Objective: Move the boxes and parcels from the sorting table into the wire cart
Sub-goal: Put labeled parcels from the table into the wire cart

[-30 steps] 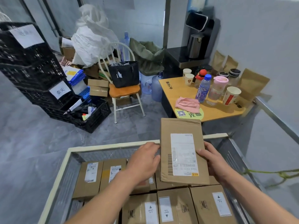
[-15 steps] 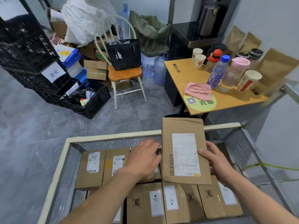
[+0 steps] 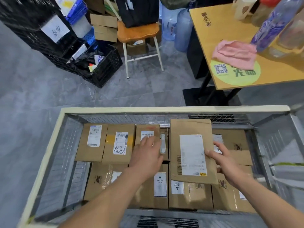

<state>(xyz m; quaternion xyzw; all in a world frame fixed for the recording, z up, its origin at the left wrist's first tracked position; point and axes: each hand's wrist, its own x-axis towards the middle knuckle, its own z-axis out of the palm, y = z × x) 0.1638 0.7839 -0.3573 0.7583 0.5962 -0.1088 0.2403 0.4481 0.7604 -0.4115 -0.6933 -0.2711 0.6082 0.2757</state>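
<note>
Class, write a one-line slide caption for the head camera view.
Right hand holds a flat parcel over boxes in the wire cart; left hand reaches alongside.

matt cardboard parcel (image 3: 190, 152), metal wire cart (image 3: 164, 120)

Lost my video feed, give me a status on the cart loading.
Right hand holds flat parcel by its edge, over the boxes. Left hand rests on small box. Wire cart bottom layer nearly full.
</note>
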